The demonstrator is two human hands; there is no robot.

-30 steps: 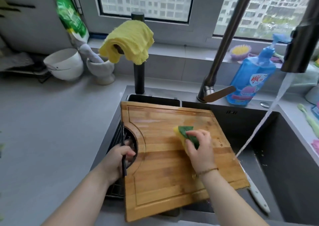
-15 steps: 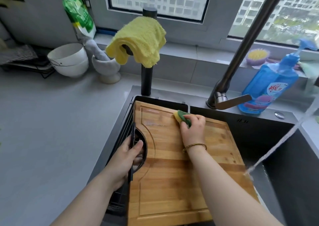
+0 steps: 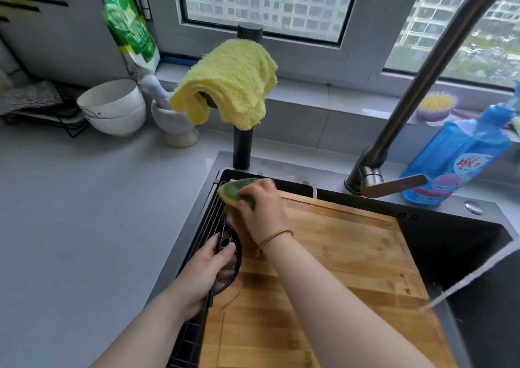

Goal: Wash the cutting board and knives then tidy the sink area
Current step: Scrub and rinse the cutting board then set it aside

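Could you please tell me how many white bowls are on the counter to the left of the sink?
2, stacked: the upper bowl nests inside the lower bowl, beside the wire rack and left of the mortar. A third underneath cannot be ruled out.

Worktop (image 3: pixel 84 227) left of sink: open, free passage. Back-left blocked: stacked white bowls (image 3: pixel 114 108), mortar with pestle (image 3: pixel 176 123), wire rack (image 3: pixel 42 108). Black post (image 3: pixel 243 142) with yellow cloth (image 3: pixel 230 83) stands just behind sink's far-left corner. Faucet (image 3: pixel 422 80) arches over right side; blue soap bottle (image 3: pixel 461 153) beside its base. Cutting board (image 3: pixel 337 269) spans most of sink; dark basin (image 3: pixel 478 255) open at right, water stream (image 3: pixel 464 280) crossing it.
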